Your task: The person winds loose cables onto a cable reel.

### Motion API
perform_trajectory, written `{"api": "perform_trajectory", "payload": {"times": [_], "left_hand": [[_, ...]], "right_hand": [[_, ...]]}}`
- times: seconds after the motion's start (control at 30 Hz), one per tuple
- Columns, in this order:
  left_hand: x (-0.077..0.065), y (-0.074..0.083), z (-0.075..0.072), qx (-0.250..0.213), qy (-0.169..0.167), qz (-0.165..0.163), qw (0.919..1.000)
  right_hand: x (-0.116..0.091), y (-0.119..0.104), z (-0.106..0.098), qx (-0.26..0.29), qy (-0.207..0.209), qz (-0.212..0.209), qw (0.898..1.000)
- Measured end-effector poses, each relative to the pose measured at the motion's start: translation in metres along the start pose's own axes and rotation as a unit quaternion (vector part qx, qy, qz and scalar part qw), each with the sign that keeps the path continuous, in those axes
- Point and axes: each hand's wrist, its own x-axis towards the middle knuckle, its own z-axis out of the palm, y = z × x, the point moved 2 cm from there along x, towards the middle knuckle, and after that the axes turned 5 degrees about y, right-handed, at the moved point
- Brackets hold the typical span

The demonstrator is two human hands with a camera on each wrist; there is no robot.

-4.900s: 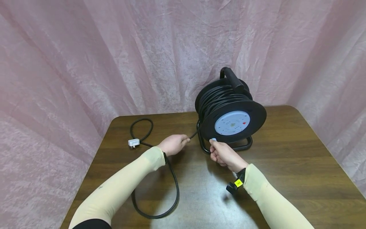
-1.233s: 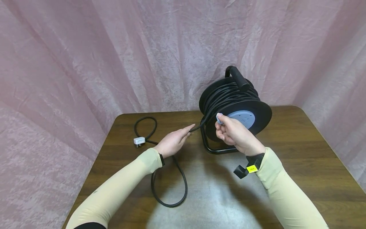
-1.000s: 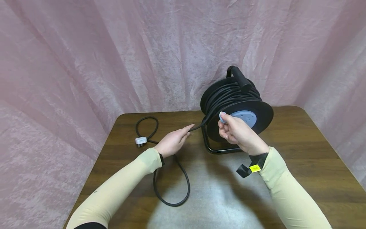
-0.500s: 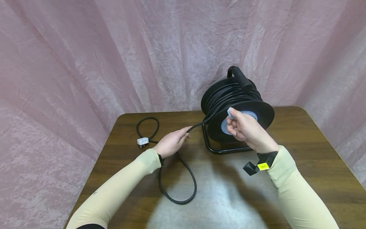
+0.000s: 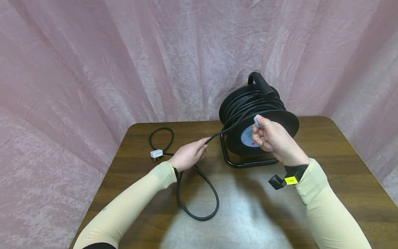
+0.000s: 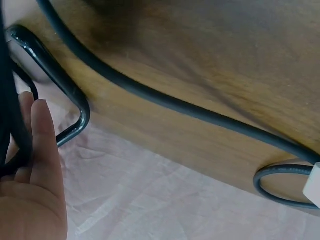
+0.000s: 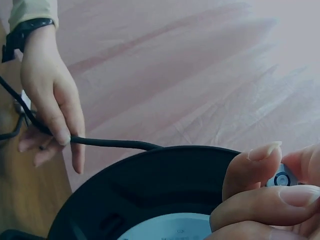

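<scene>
A black cable reel stands at the back right of the table in the head view, wound with black cable. Its pale blue socket panel is partly covered by my right hand. That hand pinches the small light-blue winding knob near the rim; the right wrist view shows the knob between thumb and fingers. Left of the reel, my left hand holds the free cable between thumb and fairly straight fingers. In the left wrist view, the cable hides part of the hand.
A white plug lies at the table's left, beside a small cable loop. A larger loop hangs or lies below the left hand. The wooden table has its back edge against a pink curtain.
My right hand has carried the knob up and to the right, turning the reel; the panel's red button now shows low. The larger cable loop has shifted right. My left hand stays nearly in place.
</scene>
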Motion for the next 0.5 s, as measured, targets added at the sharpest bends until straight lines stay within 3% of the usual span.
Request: {"api": "perform_trajectory", "payload": {"times": [0.27,0.5], "left_hand": [[-0.006,-0.007,0.003,-0.012,-0.008,-0.018,0.9997],[-0.003,-0.001,0.001,-0.007,0.003,0.000,1.0000]], "right_hand": [[-0.002,-0.004,-0.010,-0.003,0.022,-0.009,1.000],[-0.006,-0.006,-0.022,0.001,0.027,-0.012,1.000]]}}
